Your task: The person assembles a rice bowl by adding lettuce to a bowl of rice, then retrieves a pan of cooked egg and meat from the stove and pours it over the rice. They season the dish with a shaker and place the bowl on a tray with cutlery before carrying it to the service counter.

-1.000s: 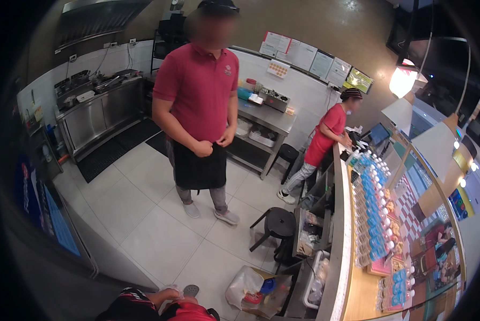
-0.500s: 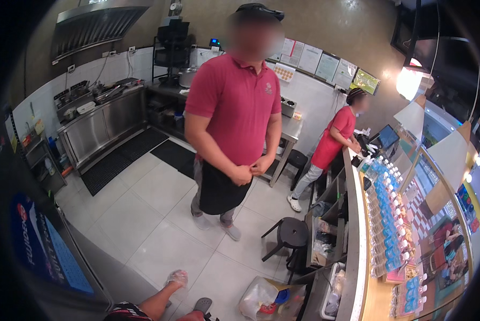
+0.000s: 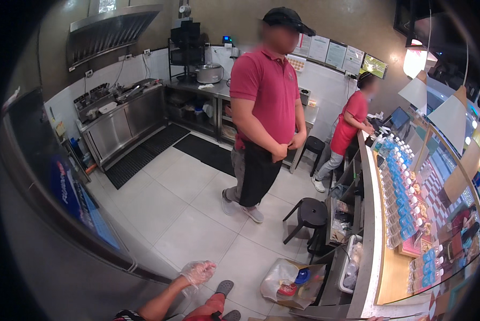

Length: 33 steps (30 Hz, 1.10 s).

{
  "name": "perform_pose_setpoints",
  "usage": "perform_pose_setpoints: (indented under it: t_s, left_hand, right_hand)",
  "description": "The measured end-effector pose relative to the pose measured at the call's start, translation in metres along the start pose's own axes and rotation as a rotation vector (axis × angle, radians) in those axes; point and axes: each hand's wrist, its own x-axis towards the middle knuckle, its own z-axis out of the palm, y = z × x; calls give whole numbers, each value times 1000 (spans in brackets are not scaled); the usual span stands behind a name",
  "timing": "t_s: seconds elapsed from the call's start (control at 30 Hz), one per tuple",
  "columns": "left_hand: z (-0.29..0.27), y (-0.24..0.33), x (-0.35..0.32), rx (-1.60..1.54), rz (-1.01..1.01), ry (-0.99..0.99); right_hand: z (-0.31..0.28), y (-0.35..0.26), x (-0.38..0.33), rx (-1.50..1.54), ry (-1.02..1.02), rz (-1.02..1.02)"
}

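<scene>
While the left hand (image 3: 198,272), in a clear disposable glove, hangs loosely open and holds nothing above the tiled floor (image 3: 176,214), the right hand is out of view. Nearest lies an open brown bag (image 3: 291,281); any reach toward it should probably go slowly.

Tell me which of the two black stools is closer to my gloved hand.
The round black stool in front of the counter shelves, near the bagged box on the floor. The other stool stands farther off, beside the person at the counter.
</scene>
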Motion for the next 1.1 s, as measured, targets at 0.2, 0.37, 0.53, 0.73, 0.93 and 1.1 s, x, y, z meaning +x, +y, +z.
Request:
perform_pose_setpoints:
  t_s: [0.2,0.37,0.53,0.73,0.93,1.1]
  left_hand:
    - [-76,98,-35,337,210,200]
    - [-137,192,-74,819,551,493]
    - [-240,291,-152,1125,675,985]
    - [-292,357,-194,1621,256,1699]
    - [-318,372,-184,1685,-309,1928]
    - [-334,374,-188,1711,-363,2057]
  right_hand:
    - [-1,5,-1,110,-26,31]
    - [32,29,4,132,-135,81]
    - [69,43,15,294,227,-40]
    - [44,33,7,252,94,8]
    - [28,18,6,255,62,25]
    - [24,12,4,251,41,29]
